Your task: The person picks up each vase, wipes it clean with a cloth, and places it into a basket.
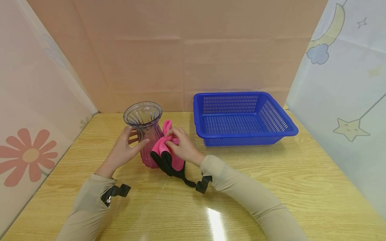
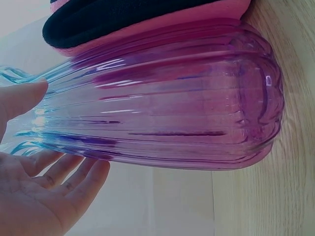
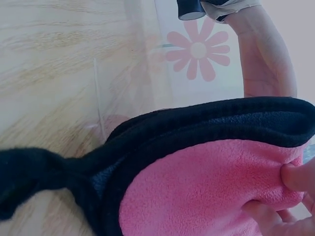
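Observation:
A ribbed glass vase point(image 1: 146, 155), pink below and bluish toward its flared rim, stands upright on the table. My left hand point(image 1: 124, 149) holds it round the neck, thumb on the near side and fingers on the far side. Beside the vase, my right hand point(image 1: 184, 146) pinches a folded pink fleece cloth point(image 3: 187, 182) with black edging and a black strap. The cloth lies against the vase's right side in the head view. In the left wrist view, its black edge point(image 2: 108, 24) overlaps the vase wall. The fingers behind the vase are partly hidden in the head view.
A blue perforated plastic basket point(image 1: 241, 135) sits at the back right of the wooden table point(image 1: 169, 214). Behind stands a peach-coloured backdrop point(image 1: 181, 53). Printed side panels with a flower point(image 1: 30, 155) and a star point(image 1: 351, 129) flank the table.

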A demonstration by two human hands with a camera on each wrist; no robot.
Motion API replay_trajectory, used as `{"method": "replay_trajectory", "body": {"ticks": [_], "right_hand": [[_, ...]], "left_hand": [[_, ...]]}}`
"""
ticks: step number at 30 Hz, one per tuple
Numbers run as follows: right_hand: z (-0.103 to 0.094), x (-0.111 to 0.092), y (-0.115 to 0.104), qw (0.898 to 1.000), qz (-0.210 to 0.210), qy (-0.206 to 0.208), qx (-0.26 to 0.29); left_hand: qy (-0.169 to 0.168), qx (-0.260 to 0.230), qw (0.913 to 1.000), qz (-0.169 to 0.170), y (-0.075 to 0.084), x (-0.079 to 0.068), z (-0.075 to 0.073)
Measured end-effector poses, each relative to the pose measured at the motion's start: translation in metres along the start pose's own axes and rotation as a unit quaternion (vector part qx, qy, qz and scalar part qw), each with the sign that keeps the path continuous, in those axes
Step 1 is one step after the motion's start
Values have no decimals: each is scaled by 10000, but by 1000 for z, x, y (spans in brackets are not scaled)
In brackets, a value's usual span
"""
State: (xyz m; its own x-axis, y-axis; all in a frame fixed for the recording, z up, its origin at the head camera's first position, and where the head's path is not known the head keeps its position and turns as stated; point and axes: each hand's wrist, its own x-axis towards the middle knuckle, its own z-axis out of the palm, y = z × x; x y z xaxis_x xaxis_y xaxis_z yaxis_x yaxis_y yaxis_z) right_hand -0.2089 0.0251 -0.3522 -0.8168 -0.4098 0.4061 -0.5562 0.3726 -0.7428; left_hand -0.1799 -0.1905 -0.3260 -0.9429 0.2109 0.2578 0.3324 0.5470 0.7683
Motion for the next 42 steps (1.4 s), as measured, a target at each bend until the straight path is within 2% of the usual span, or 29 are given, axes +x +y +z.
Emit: {"method": "replay_trajectory", "body": {"ticks": [6, 11, 20, 28, 34, 42], "right_hand": [[-1, 2, -3, 9997, -56, 133, 206], [-2, 4, -8, 9994, 61, 175, 277], [-7, 11, -17, 9995, -37, 294, 58], [-12, 17, -30, 9990, -102, 390, 197], [-15, 21, -35, 9962, -238, 571, 607], [-25, 22, -39, 9899, -426, 804, 1089]], "left_hand": [[-17, -20, 10000, -19, 0, 0, 0], [-28, -33, 10000, -52, 0, 0, 0], [5, 11, 10000, 0, 1, 0, 0], [-14, 87, 9999, 79, 3, -3, -2], [57, 61, 9998, 193, 1, -2, 0], [28, 72, 9999, 155, -3, -1, -1]]}}
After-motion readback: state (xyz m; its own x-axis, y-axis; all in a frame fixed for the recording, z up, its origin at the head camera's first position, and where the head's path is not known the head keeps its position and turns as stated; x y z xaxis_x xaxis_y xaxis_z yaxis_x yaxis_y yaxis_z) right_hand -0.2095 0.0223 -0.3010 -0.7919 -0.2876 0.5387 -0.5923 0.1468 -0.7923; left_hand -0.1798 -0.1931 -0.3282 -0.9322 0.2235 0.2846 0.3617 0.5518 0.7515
